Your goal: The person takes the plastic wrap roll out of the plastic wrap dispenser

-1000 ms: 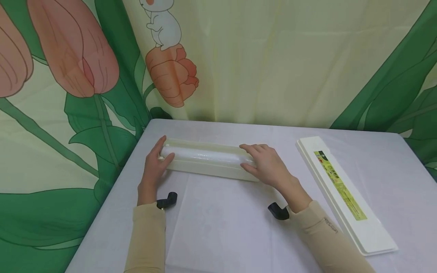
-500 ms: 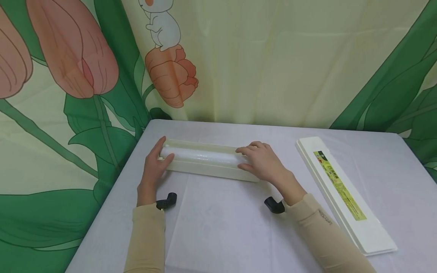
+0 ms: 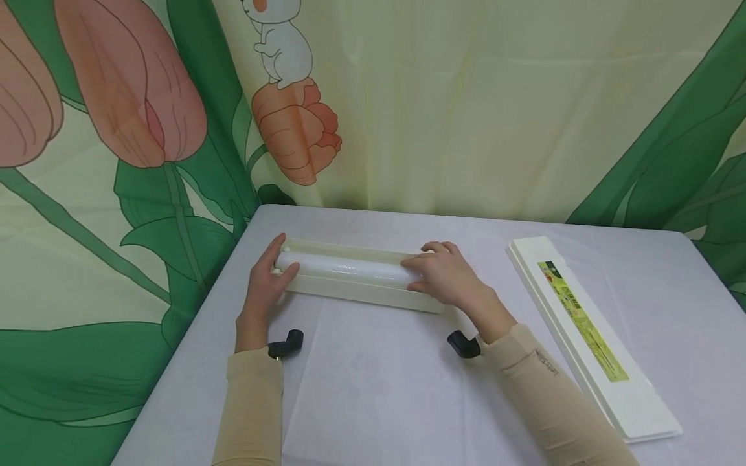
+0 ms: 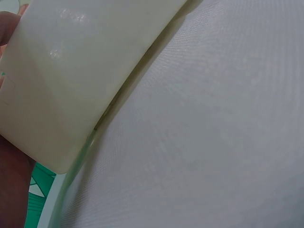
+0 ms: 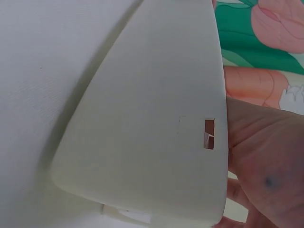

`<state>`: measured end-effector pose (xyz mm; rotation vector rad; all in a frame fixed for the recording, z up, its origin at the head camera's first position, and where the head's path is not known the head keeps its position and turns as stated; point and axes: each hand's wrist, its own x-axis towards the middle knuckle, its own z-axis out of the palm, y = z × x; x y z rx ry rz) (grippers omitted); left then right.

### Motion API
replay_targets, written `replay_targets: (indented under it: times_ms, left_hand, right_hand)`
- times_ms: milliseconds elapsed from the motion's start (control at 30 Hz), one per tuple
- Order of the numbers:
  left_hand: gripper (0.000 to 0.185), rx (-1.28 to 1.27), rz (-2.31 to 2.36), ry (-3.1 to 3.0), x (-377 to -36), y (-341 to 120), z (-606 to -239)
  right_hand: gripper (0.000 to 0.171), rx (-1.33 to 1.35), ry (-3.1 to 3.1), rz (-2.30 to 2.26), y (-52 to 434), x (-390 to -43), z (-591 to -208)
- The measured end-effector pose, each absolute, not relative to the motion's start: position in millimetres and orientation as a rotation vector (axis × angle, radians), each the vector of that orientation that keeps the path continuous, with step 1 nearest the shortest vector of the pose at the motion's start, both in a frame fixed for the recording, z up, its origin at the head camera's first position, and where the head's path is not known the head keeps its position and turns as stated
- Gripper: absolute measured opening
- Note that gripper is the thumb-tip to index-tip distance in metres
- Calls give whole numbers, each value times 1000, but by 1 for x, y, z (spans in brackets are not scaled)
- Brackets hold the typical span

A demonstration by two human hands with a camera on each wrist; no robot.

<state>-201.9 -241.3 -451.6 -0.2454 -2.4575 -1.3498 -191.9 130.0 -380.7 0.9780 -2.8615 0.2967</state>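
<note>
A long, open cream plastic box point(image 3: 361, 292) lies crosswise on the table in the head view. Inside it is a shiny white roll that looks like cling film point(image 3: 344, 266). My left hand point(image 3: 265, 285) grips the box's left end, thumb at the front near the roll's end and fingers behind. At the right end, my right hand point(image 3: 449, 275) bends its fingers over the roll and pinches it; the fingertips' exact contact is partly hidden. In the wrist views the box's outer wall point(image 4: 80, 71) fills much of the picture, and a small slot point(image 5: 209, 134) shows through it.
A long white lid-like piece point(image 3: 618, 382) with a yellow-green label point(image 3: 579, 317) lies slanted to the right of my right forearm. A white cloth covers the table point(image 3: 373, 375). Behind it hangs a printed curtain point(image 3: 454, 116).
My right hand has slid slightly left along the roll, and its fingers have bent more over it. The left hand and the box have stayed in place.
</note>
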Motion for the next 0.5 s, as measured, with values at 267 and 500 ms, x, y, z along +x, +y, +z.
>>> replay_targets:
  times_ms: [267, 500]
  left_hand:
    - [69, -263, -1335, -2451, -204, -243, -453]
    - [68, -259, -1328, -2450, -203, -243, -454]
  right_hand:
    - [48, 1055, -2871, 256, 124, -201, -381]
    - [45, 1046, -2933, 247, 120, -205, -380]
